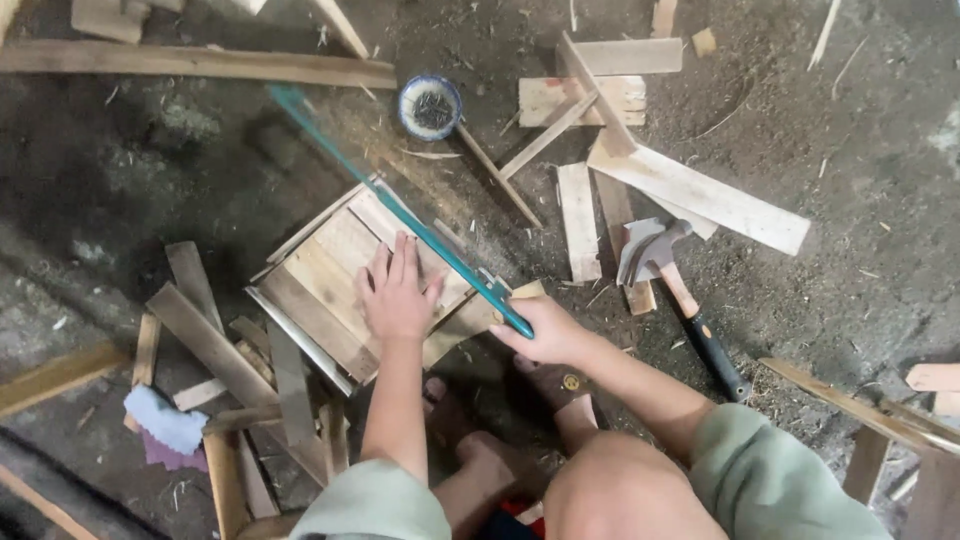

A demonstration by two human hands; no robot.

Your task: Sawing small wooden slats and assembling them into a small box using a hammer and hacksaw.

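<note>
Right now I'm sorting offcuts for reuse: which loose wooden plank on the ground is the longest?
The long plank along the top left, stretching from the left edge toward the small bowl of nails; the other loose pieces are clearly shorter.

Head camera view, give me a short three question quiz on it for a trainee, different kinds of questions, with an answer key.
1. True or false: the left hand lies flat on the wooden crate.
2. What does the right hand grip? A) the hammer B) the teal handsaw C) the bowl of nails
3. Fill in: the hammer lies on the ground to the ______ of the crate.

Key
1. True: palm down, fingers spread on the slats.
2. B: the teal handsaw runs from that hand across the crate, its far end up toward the bowl of nails.
3. Right, untouched, its head among loose wood offcuts.
</note>
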